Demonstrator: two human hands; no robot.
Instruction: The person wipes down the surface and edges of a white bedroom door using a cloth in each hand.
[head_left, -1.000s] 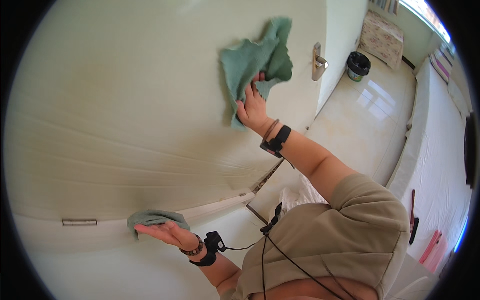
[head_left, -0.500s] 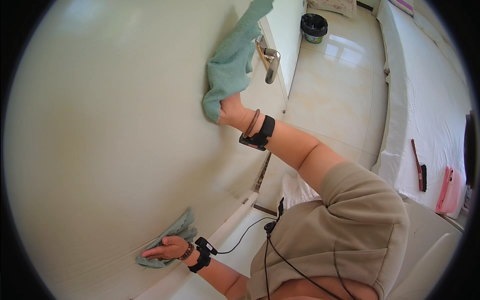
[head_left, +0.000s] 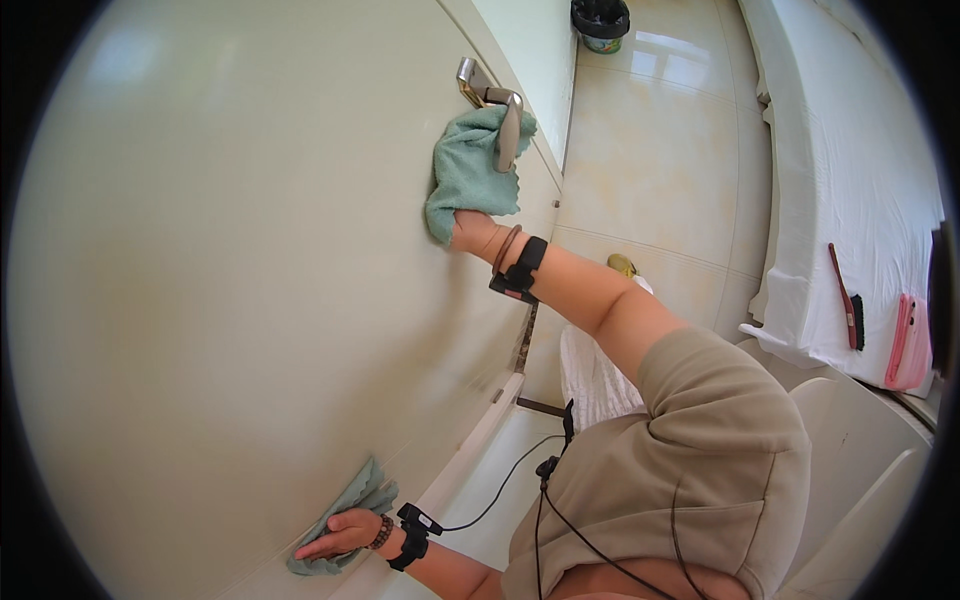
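My right hand [head_left: 472, 232] holds a green cleaning cloth [head_left: 472, 165] against the pale door [head_left: 250, 260]. Its fingers are hidden under the cloth, which bunches around and behind the metal door handle [head_left: 510, 135]. Lower on the picture, my left hand [head_left: 343, 536] presses a second green cloth [head_left: 352, 494] to the same door's surface. The fingers of that hand lie stretched out over the cloth, with the thumb on the upper side. Both wrists wear black straps and bracelets.
A cable [head_left: 505, 485] runs from my left wrist strap to my chest. Beyond the door, a lined bin [head_left: 603, 42] stands on the tiled floor [head_left: 650, 170]. At the right, a white-covered bed [head_left: 830, 170] holds a brush [head_left: 850, 305] and a pink folded item [head_left: 908, 340].
The cloth in my right hand, stretched up past the handle before, is now gathered lower around it, with the handle more exposed. My left hand sits slightly lower in the view.
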